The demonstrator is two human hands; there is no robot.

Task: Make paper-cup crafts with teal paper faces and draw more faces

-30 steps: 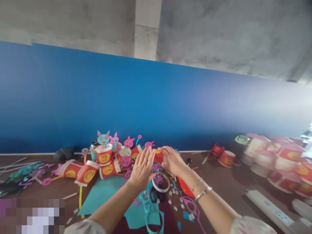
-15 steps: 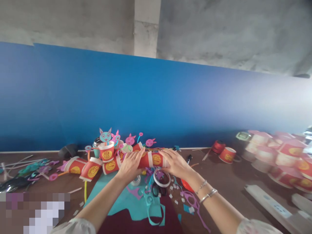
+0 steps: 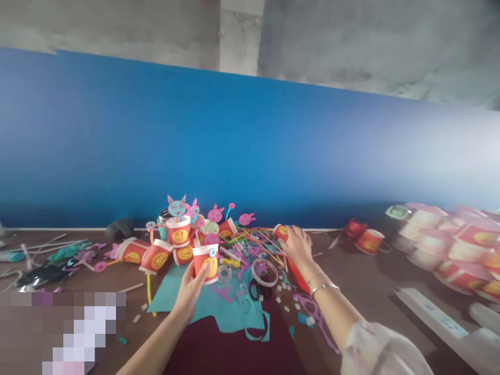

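Observation:
My left hand [image 3: 188, 292] is closed round a red paper cup [image 3: 200, 259] with a gold emblem, held upright above the teal sheet [image 3: 174, 294]. A small blue round piece sits near that cup's rim. Farther back, my right hand [image 3: 299, 251] grips another red paper cup [image 3: 279, 232], tilted and partly covered by the fingers. Behind the left hand, several red cups carry straws and paper animal faces, among them a blue cat face [image 3: 177, 206] over an upright cup [image 3: 178, 232]. Black-handled scissors [image 3: 254, 290] and a roll of white tape [image 3: 264, 273] lie between my hands.
Paper scraps, straws and a yellow glue stick [image 3: 229, 263] litter the tabletop's middle. Blurred stacks of cups [image 3: 455, 250] and a white power strip [image 3: 432, 315] stand on the right. A red cup [image 3: 369, 241] rests near the blue partition [image 3: 250, 146].
The row of cups held sideways between both hands is now apart. My left hand has one cup upright and nearer; my right hand has moved right and back with another cup.

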